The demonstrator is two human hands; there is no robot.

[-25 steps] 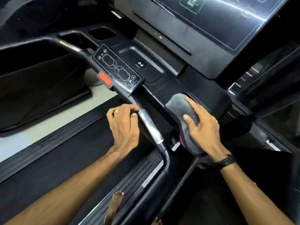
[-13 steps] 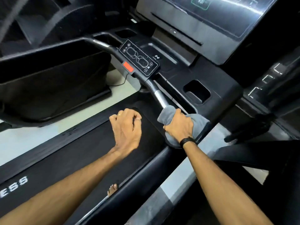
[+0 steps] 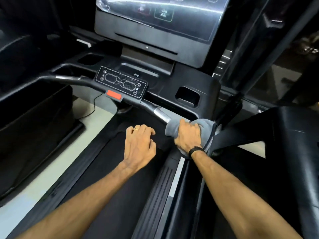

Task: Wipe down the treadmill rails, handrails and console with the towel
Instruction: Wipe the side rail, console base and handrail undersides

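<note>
Nearest, two forearms reach in from 6 o'clock over the belt point(image 3: 120, 178) and the ribbed right side rail point(image 3: 160, 192). Left hand point(image 3: 139, 144), at centre: fingers loosely curled, holding nothing, poised above the belt. Right hand point(image 3: 189, 134), at 3 o'clock of the left: closed around the grey towel point(image 3: 207, 126), which is wrapped over the handrail point(image 3: 161, 114) where its chrome section ends. Beyond, at 12 o'clock: control panel point(image 3: 121, 81) with red stop tab point(image 3: 114, 94), cup recess point(image 3: 187, 96), then the console screen point(image 3: 160, 14). Step in hand, by judgement: wiping the handrail. Next move calls for sliding the wrapped towel along the bar with steady squeeze.
</note>
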